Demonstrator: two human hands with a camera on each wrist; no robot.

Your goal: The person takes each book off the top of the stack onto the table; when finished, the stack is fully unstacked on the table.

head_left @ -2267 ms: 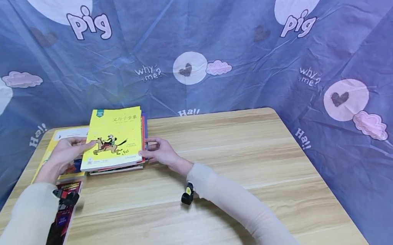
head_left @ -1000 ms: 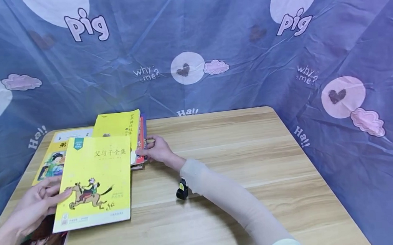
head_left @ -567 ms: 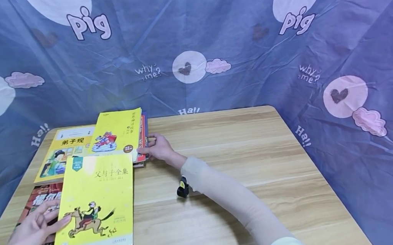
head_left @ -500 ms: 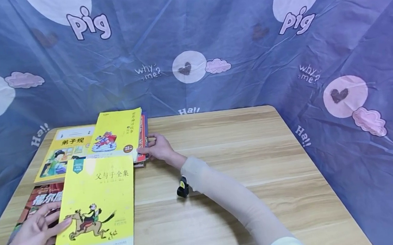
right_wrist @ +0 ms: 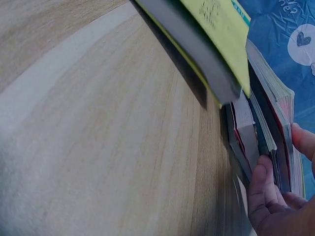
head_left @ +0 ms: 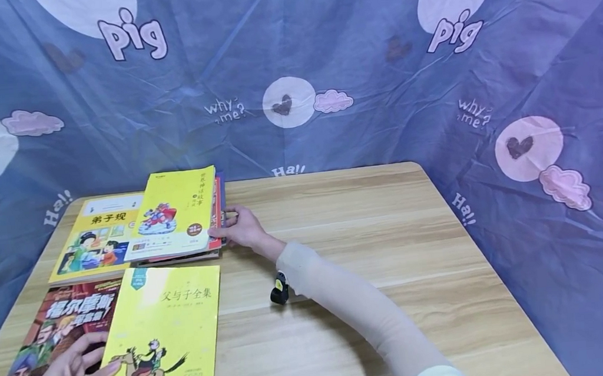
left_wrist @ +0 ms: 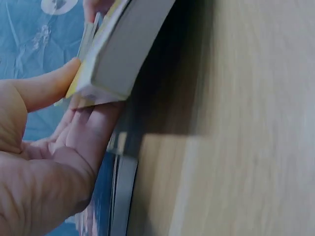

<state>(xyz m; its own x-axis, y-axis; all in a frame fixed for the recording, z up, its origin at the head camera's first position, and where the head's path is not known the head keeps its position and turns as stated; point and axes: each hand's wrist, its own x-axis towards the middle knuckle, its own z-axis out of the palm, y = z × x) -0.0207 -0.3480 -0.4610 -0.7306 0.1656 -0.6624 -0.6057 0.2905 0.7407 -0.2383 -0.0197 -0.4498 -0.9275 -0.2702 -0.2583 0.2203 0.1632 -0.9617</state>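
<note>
My left hand (head_left: 70, 372) pinches the left edge of a yellow book (head_left: 169, 325) with a horse and riders on its cover, thumb on top. The left wrist view shows the fingers beneath this thick book (left_wrist: 135, 51), held above the table. At the back left, my right hand (head_left: 247, 227) grips the right edge of a book stack, thumb on the top yellow book (head_left: 180, 203). In the right wrist view, fingers of the right hand (right_wrist: 283, 199) press against the page edges of the stack (right_wrist: 268, 123).
A yellow-and-white picture book (head_left: 90, 240) lies partly under the left side of the stack. In front of it is a dark red book (head_left: 60, 331), partly covered by my left hand. The wooden table (head_left: 365, 248) ends at a blue printed cloth (head_left: 354, 42).
My left hand has drawn the horse-cover book off the stack toward the table's front, lately shifting slightly right. Another yellow book now shows on top. The right hand stays at the stack.
</note>
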